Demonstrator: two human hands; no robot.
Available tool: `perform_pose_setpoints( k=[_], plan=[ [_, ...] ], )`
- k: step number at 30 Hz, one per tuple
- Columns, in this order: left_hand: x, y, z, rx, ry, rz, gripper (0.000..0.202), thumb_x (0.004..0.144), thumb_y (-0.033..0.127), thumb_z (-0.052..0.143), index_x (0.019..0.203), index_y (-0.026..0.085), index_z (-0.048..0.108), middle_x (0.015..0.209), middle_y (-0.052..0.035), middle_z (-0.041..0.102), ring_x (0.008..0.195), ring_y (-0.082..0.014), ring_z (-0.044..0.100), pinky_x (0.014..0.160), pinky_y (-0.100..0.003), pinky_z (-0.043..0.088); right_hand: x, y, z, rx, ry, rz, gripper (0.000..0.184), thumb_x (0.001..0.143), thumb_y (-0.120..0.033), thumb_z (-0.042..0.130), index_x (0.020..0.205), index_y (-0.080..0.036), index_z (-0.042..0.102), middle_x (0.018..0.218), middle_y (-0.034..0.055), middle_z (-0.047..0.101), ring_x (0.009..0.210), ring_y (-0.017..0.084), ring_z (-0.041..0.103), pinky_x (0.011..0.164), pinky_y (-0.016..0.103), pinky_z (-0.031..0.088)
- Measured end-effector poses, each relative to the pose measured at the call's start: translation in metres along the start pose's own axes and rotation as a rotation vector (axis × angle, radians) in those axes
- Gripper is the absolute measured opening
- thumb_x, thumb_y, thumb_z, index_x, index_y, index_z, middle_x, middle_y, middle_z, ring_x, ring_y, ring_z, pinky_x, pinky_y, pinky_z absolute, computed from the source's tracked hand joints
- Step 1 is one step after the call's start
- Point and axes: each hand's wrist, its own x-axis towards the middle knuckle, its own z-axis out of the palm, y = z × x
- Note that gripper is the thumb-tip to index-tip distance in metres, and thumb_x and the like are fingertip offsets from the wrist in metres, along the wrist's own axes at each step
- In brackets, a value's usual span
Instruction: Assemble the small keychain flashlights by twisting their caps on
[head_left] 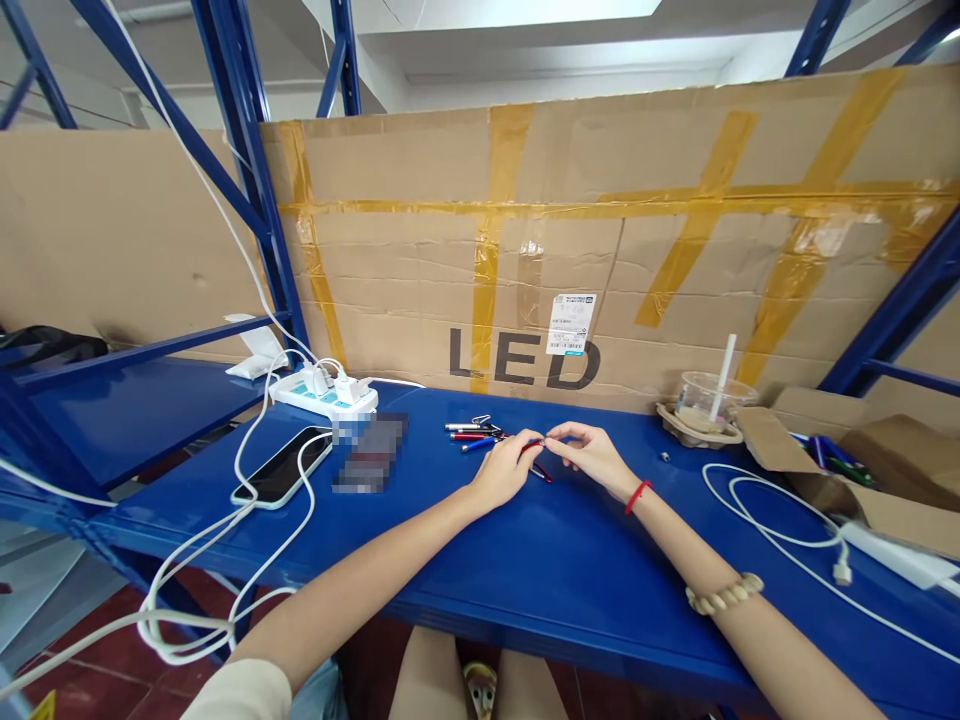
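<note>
Right of the pens (478, 444), the left hand (507, 468) pinched a red piece (532, 444) while the right hand (591, 456) pinched its right end. Steady, aligned grips seemed best

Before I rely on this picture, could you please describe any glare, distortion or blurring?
Head view: glare whitens the yellow tape at right; head view: the left blue post leans, likely wide-angle distortion; head view: a pixelated patch hides whatever lies beside the phone; head view: detail between the left hand and right hand is too small to make out.
</note>
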Motion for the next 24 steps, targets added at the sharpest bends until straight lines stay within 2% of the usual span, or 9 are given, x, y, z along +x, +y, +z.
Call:
perform_pose_setpoints(
  k=[2,5,11,20,24],
  plan=[
    [0.0005,-0.0001,-0.0002,0.006,0.007,-0.027,0.024,0.089,0.027,0.033,0.1,0.022,0.053,0.077,0.0012,0.06,0.072,-0.0124,0.055,0.067,-0.022,0.04,-0.0001,-0.0013,0.0003,-0.001,-0.014,-0.06,0.039,0.059,-0.044,0.069,0.082,-0.013,0.063,0.081,0.0054,0.06,0.045,0.005,0.046,0.037,0.019,0.035],
    [0.0009,0.0004,-0.0009,-0.039,-0.019,-0.05,0.025,0.089,0.027,0.032,0.1,0.02,0.054,0.072,0.0017,0.058,0.069,-0.0118,0.054,0.065,-0.021,0.039,-0.0003,-0.0022,-0.0029,-0.006,-0.08,-0.157,0.032,0.061,-0.041,0.069,0.078,-0.013,0.066,0.088,0.0064,0.058,0.044,0.004,0.047,0.036,0.02,0.036],
    [-0.0014,0.0024,-0.0031,-0.213,-0.157,0.022,0.019,0.086,0.023,0.038,0.085,0.015,0.055,0.075,-0.0001,0.059,0.068,-0.0106,0.053,0.065,-0.02,0.039,-0.0038,-0.001,-0.008,-0.006,-0.178,-0.199,0.025,0.058,-0.036,0.072,0.061,-0.013,0.065,0.074,0.0025,0.053,0.042,0.005,0.048,0.038,0.02,0.039],
    [-0.0049,0.0002,-0.0035,-0.198,-0.201,0.045,0.012,0.086,0.026,0.04,0.08,0.017,0.045,0.08,0.0002,0.058,0.072,-0.0109,0.054,0.065,-0.02,0.039,-0.0063,0.001,-0.0054,-0.058,-0.189,-0.25,0.029,0.06,-0.04,0.071,0.056,-0.012,0.061,0.067,0.0011,0.049,0.041,0.004,0.046,0.038,0.02,0.037],
    [-0.0055,0.0,-0.0036,-0.192,-0.207,0.046,0.012,0.086,0.026,0.039,0.08,0.017,0.043,0.07,0.0023,0.054,0.063,-0.0096,0.051,0.059,-0.019,0.037,-0.0069,-0.0003,-0.0046,-0.058,-0.19,-0.247,0.032,0.061,-0.042,0.07,0.056,-0.012,0.06,0.066,0.0009,0.049,0.042,0.005,0.047,0.039,0.02,0.038]
  ],
)
